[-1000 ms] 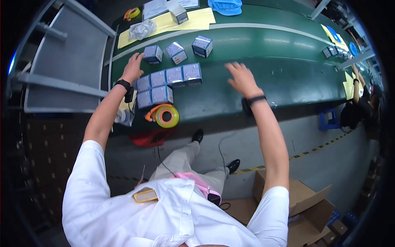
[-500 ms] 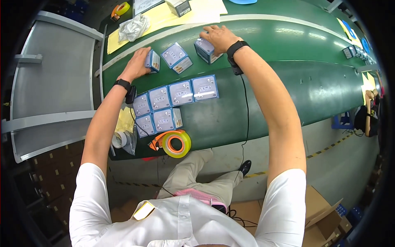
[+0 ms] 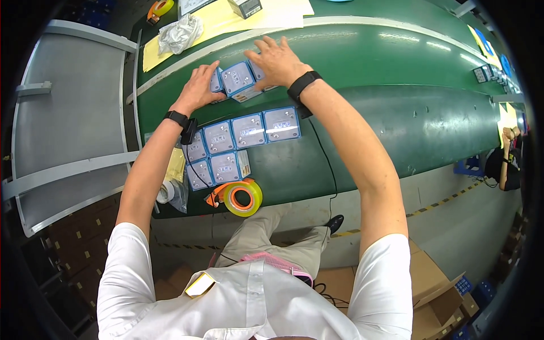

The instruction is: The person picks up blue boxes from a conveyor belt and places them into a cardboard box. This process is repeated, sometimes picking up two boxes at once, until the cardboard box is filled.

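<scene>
Three small blue-and-white boxes stand side by side on the green work surface. My left hand (image 3: 197,89) is closed around the left box (image 3: 216,84), thumb on its near side. My right hand (image 3: 276,63) grips the right box (image 3: 256,71) from the right and covers much of it. Squeezed between these two is the middle box (image 3: 238,78), with its pale top and printed near side showing. Nearer to me, several matching boxes (image 3: 248,130) sit packed in two rows, the far row longer than the near one.
An orange tape dispenser with yellow tape (image 3: 242,198) lies at the near edge. Crumpled silvery plastic (image 3: 180,34) and another box (image 3: 246,7) rest on yellow sheets (image 3: 277,14) at the back. A grey metal panel (image 3: 82,96) borders the left side. A co-worker (image 3: 506,164) is at far right.
My right hand has brought the right box leftward against the middle one. The left box now meets the middle box, so the gaps between the three have closed.
</scene>
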